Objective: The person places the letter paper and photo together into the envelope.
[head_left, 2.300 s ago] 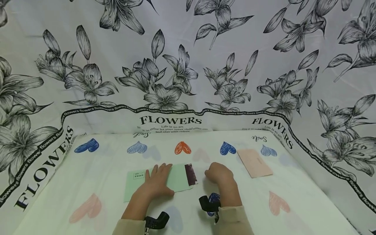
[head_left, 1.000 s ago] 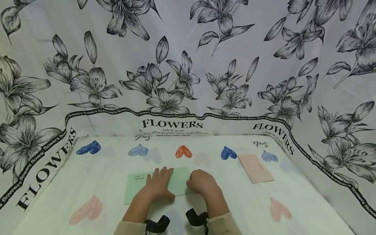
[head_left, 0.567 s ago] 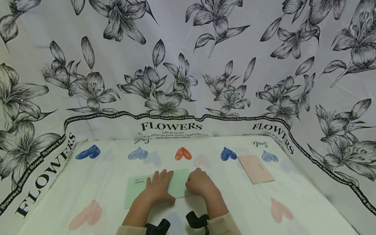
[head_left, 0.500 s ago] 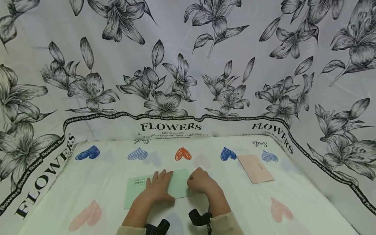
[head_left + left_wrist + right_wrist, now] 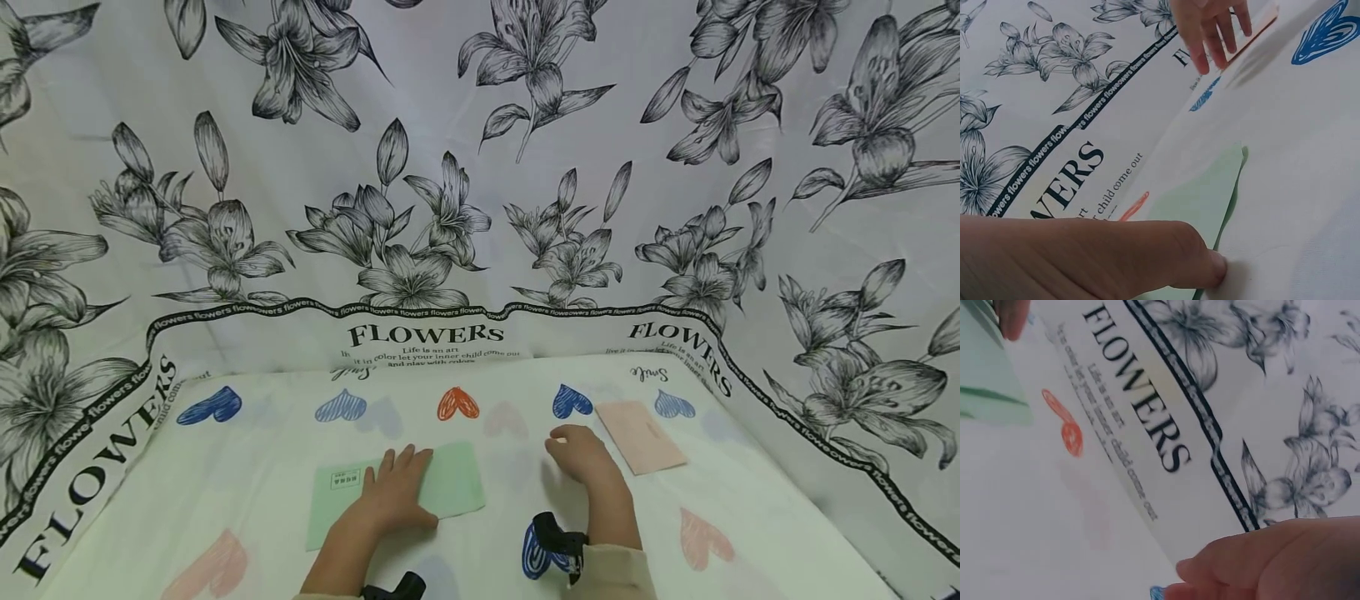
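Observation:
A pale green paper envelope (image 5: pixel 459 479) lies flat on the cloth, with a small printed box near its left end. Across its middle rests my left hand (image 5: pixel 393 500), fingers spread and thumb by the near edge. The left wrist view has that thumb (image 5: pixel 1147 256) lying over the envelope's edge. My right hand (image 5: pixel 583 454) hovers between the green envelope and a pink envelope (image 5: pixel 641 437), holding nothing. Its fingers hang loosely in the left wrist view. In the right wrist view the green envelope's end (image 5: pixel 991 409) shows a slight gap or fold.
A white cloth printed with coloured hearts covers the table (image 5: pixel 262 475). Behind it hangs a flower-printed curtain (image 5: pixel 465 233). A black wrist camera (image 5: pixel 558 537) sits on the right wrist, another (image 5: pixel 401 587) on the left.
Earlier a dark purple card stuck out of the green envelope's right end; now none of it shows. My right hand moved to that end, then away to the right. The left hand stayed put.

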`<control>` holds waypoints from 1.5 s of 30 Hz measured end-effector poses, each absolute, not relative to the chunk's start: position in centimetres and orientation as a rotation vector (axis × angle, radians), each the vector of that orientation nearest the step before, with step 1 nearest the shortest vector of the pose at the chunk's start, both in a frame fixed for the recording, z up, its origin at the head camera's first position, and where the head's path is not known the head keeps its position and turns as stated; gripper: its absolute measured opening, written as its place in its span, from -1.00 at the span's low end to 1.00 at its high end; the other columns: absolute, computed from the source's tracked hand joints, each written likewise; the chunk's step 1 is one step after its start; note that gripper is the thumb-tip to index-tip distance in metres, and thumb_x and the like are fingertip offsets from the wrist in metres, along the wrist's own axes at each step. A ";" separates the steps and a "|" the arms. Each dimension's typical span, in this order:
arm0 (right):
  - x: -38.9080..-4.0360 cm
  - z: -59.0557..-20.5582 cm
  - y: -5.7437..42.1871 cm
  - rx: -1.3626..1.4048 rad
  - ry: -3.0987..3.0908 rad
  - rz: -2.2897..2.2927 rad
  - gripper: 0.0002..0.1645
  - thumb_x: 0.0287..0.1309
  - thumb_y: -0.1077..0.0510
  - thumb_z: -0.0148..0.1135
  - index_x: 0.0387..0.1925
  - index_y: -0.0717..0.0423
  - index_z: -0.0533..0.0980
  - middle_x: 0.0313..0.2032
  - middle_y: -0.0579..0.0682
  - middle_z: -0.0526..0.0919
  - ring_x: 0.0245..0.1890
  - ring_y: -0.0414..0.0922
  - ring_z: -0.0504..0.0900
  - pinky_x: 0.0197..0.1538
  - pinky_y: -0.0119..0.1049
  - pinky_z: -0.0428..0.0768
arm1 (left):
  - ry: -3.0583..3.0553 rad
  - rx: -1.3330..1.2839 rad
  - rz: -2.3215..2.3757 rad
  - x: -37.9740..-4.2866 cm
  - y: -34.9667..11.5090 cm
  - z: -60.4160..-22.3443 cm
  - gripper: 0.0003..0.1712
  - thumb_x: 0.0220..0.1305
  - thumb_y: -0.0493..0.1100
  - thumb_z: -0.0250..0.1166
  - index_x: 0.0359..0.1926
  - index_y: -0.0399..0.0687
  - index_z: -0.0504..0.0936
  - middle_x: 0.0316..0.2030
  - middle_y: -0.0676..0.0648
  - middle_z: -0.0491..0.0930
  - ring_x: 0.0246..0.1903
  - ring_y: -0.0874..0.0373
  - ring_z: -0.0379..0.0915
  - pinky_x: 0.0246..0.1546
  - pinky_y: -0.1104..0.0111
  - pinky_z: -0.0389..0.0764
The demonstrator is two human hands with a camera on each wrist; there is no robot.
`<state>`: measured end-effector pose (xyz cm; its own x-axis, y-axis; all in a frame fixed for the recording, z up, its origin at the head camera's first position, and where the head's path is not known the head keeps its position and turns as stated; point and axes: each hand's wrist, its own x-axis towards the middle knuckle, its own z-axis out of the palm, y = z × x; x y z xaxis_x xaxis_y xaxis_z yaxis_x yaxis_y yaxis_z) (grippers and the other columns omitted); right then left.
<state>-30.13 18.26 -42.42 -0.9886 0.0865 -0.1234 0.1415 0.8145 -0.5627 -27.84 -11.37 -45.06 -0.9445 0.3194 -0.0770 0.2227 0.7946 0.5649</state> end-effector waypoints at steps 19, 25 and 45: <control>-28.5 -45.5 23.4 0.762 2.937 -0.937 -0.17 0.19 0.05 0.17 0.30 0.58 0.21 0.22 0.68 0.08 0.30 0.63 -0.03 0.21 0.61 0.11 | 2.786 0.410 0.853 -28.0 -11.5 -46.1 0.10 -0.26 -0.11 0.64 0.39 -0.26 0.42 0.45 -0.47 0.19 0.45 -0.59 -0.15 0.31 -0.51 -0.22; -28.4 -46.5 23.5 0.744 2.950 -0.852 -0.23 0.19 0.01 0.21 0.17 0.59 0.30 0.10 0.65 0.18 0.24 0.63 0.09 0.18 0.58 0.15 | 2.803 0.414 0.840 -27.9 -11.4 -46.2 0.07 -0.26 -0.10 0.63 0.37 -0.24 0.45 0.44 -0.48 0.20 0.45 -0.59 -0.14 0.30 -0.52 -0.21; -28.9 -45.4 25.4 1.064 2.869 -0.987 -0.39 0.16 0.20 0.05 0.20 0.48 0.32 0.15 0.67 0.09 0.24 0.56 0.02 0.28 0.42 0.14 | 2.814 0.438 0.732 -28.5 -11.4 -45.2 0.05 -0.06 -0.08 0.57 0.46 -0.23 0.34 0.51 -0.45 0.08 0.50 -0.52 -0.21 0.36 -0.46 -0.17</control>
<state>-28.94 25.37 -45.44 -0.7786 0.6124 -0.1373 0.5671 0.5929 -0.5717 -28.47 -11.38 -45.16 -0.9358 0.3322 -0.1181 0.2326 0.8334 0.5012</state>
